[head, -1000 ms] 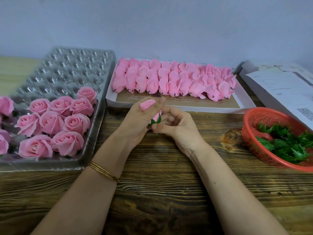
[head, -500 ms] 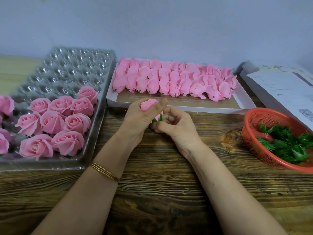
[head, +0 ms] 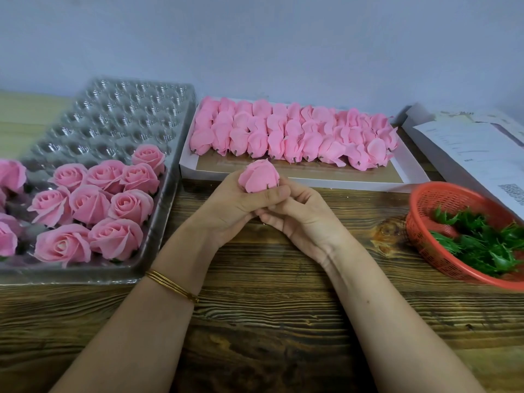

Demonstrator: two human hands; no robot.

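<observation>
A pink rose bud (head: pixel 258 176) stands upright above my two hands at the middle of the wooden table. My left hand (head: pixel 232 207) grips it from the left, thumb laid across its base. My right hand (head: pixel 300 215) curls round the underside from the right, fingers tucked under the left thumb; the bud's base is hidden there. Finished pink roses (head: pixel 93 202) fill the near cells of a clear plastic tray (head: pixel 119 120) on the left. A white box (head: pixel 412 173) behind the hands holds several rows of closed pink buds (head: pixel 289 134).
A red mesh basket (head: pixel 425 231) with green leaf pieces (head: pixel 482 245) sits at the right edge. Printed papers (head: pixel 476 148) lie behind it. A plain wall rises right behind the tray and the box.
The bud has risen out of the fingers and shows more fully. The left thumb now lies across its base, and the green piece under it is no longer visible.
</observation>
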